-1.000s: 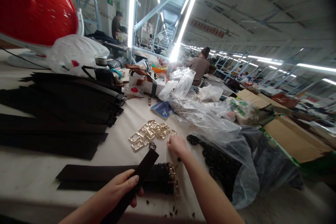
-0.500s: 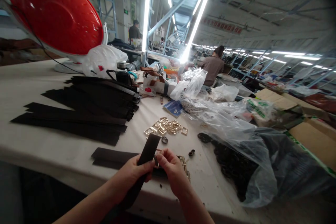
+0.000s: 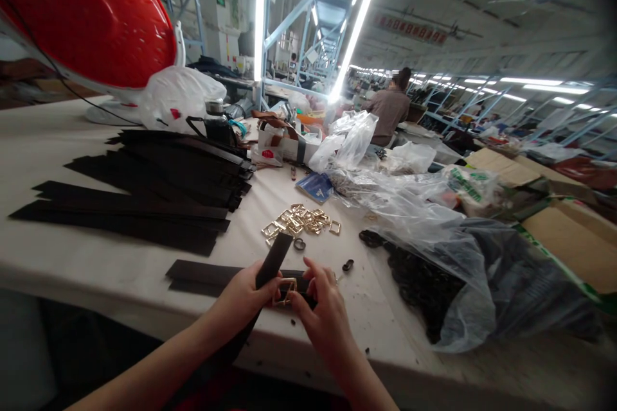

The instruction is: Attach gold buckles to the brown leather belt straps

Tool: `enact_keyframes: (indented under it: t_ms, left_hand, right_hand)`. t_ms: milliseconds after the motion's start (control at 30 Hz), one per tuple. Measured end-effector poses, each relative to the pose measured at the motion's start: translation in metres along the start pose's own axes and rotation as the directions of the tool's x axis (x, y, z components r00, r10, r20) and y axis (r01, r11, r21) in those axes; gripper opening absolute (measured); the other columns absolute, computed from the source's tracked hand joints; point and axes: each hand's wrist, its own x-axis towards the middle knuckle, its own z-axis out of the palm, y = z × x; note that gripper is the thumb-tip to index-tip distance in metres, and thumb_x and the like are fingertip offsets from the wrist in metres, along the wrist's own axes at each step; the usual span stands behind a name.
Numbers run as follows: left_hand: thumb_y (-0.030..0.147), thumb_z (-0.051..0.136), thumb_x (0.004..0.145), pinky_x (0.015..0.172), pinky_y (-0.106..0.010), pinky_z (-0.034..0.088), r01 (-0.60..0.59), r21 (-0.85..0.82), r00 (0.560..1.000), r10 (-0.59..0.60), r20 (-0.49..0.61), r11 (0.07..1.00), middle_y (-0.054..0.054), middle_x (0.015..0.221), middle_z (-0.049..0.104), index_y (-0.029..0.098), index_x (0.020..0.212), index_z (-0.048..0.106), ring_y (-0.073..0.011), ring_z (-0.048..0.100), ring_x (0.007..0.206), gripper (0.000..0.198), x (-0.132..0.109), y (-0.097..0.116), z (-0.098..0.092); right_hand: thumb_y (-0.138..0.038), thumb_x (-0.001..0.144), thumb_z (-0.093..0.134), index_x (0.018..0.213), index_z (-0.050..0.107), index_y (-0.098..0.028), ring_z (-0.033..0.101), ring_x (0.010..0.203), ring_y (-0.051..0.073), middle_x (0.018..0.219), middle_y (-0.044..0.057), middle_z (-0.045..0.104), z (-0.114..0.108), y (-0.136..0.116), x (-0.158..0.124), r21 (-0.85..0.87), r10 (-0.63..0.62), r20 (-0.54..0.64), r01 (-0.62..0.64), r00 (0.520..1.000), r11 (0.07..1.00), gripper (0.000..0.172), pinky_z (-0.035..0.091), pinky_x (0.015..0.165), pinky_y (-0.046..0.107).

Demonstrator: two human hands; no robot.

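Note:
My left hand (image 3: 250, 289) is closed around a black strap (image 3: 276, 260), which slants up past the thumb. A gold buckle (image 3: 285, 290) sits beside the strap at my left thumb tip. My right hand (image 3: 321, 302) has its thumb against the buckle's right side, while its index finger is raised apart from the thumb. More black straps (image 3: 202, 275) lie flat under and behind my hands. Past them is a pile of loose gold buckles (image 3: 303, 219). Two small black loops, one by the pile (image 3: 299, 244) and one farther right (image 3: 348, 265), lie on the table.
A large stack of black straps (image 3: 159, 173) covers the table's left. To the right, a clear plastic bag (image 3: 463, 314) holds black pieces. A blue booklet (image 3: 314, 187), a red dish-shaped object (image 3: 91, 13) and cardboard boxes (image 3: 573, 244) stand around. A person (image 3: 389, 109) is farther back.
My right fingers have spread from their pinch at the buckle, and its gold frame now shows more plainly. The strap stays in my left hand. The view has shifted slightly.

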Motion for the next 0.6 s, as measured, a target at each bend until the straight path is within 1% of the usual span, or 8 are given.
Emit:
enact_keyframes:
  t_ms: [67,133,167,200,267,367,467,600]
  left_hand:
    - [0.04,0.055,0.076,0.055,-0.023,0.042,-0.01,-0.023,0.999,0.011,0.045,1.0,0.002,0.067,0.054,0.014,0.086,0.052,-0.013,0.051,0.059,0.028,-0.001,0.003,0.002]
    - [0.043,0.055,0.076,0.054,-0.023,0.041,-0.02,-0.048,0.994,0.025,0.102,0.999,0.002,0.066,0.053,0.015,0.084,0.052,-0.0125,0.051,0.058,0.029,0.0,0.006,0.001]
    - [0.045,0.053,0.076,0.053,-0.023,0.042,-0.023,-0.056,0.992,0.029,0.12,0.998,0.003,0.065,0.053,0.015,0.082,0.051,-0.0122,0.051,0.057,0.03,0.0,0.008,0.0]
    - [0.047,0.051,0.077,0.052,-0.022,0.041,-0.021,-0.056,0.992,0.027,0.12,0.998,0.003,0.064,0.053,0.016,0.082,0.049,-0.0117,0.051,0.054,0.032,0.0,0.01,-0.002]
    - [0.05,0.043,0.081,0.048,-0.022,0.04,0.0,-0.022,0.994,0.003,0.108,1.0,0.004,0.062,0.053,0.017,0.083,0.045,-0.0108,0.05,0.048,0.033,0.0,0.012,-0.007]
    - [0.05,0.039,0.083,0.043,-0.02,0.039,0.041,0.131,0.986,-0.062,0.157,0.991,0.004,0.062,0.055,0.018,0.088,0.045,-0.0102,0.05,0.043,0.033,-0.005,0.01,-0.015]
    - [0.049,0.043,0.082,0.045,-0.019,0.04,0.084,0.223,0.958,-0.14,0.25,0.971,0.003,0.064,0.056,0.018,0.088,0.05,-0.0102,0.051,0.046,0.033,-0.012,0.003,-0.016]
    - [0.052,0.041,0.082,0.044,-0.016,0.039,0.099,0.196,0.934,-0.159,0.319,0.976,0.003,0.064,0.053,0.017,0.092,0.053,-0.009,0.049,0.048,0.037,-0.017,-0.004,-0.009]
  right_hand:
    - [-0.027,0.07,0.065,0.112,0.058,-0.023,0.046,0.059,0.011,0.087,0.003,0.059,0.002,0.007,0.003,0.106,0.122,0.101,-0.133,0.987,0.985,0.043,0.041,0.056,0.026]
    - [-0.032,0.071,0.064,0.102,0.062,-0.02,0.041,0.049,0.008,0.07,0.0,0.058,0.005,0.013,0.004,0.273,0.222,0.268,-0.295,0.938,0.916,0.033,0.035,0.046,0.021]
    - [-0.034,0.072,0.063,0.097,0.063,-0.018,0.038,0.044,0.006,0.061,-0.002,0.055,0.006,0.014,0.004,0.349,0.256,0.302,-0.357,0.918,0.866,0.03,0.032,0.042,0.02]
    - [-0.036,0.072,0.063,0.095,0.063,-0.017,0.035,0.041,0.005,0.054,-0.004,0.052,0.007,0.015,0.005,0.42,0.291,0.289,-0.394,0.912,0.818,0.03,0.029,0.04,0.019]
    - [-0.038,0.07,0.066,0.094,0.063,-0.016,0.035,0.04,0.005,0.053,-0.005,0.052,0.006,0.014,0.006,0.559,0.365,0.177,-0.398,0.914,0.727,0.033,0.029,0.039,0.018]
    - [-0.035,0.066,0.07,0.099,0.061,-0.018,0.044,0.047,0.005,0.073,0.0,0.061,0.001,0.01,0.008,0.729,0.444,0.062,-0.345,0.894,0.592,0.038,0.037,0.045,0.02]
    - [-0.029,0.064,0.072,0.102,0.061,-0.021,0.049,0.054,0.005,0.092,0.002,0.062,0.0,0.008,0.01,0.811,0.458,0.081,-0.326,0.885,0.486,0.04,0.042,0.051,0.021]
    - [-0.027,0.062,0.074,0.095,0.065,-0.019,0.044,0.048,0.004,0.08,0.002,0.062,0.006,0.007,0.006,0.842,0.517,0.187,-0.407,0.835,0.354,0.035,0.035,0.042,0.018]
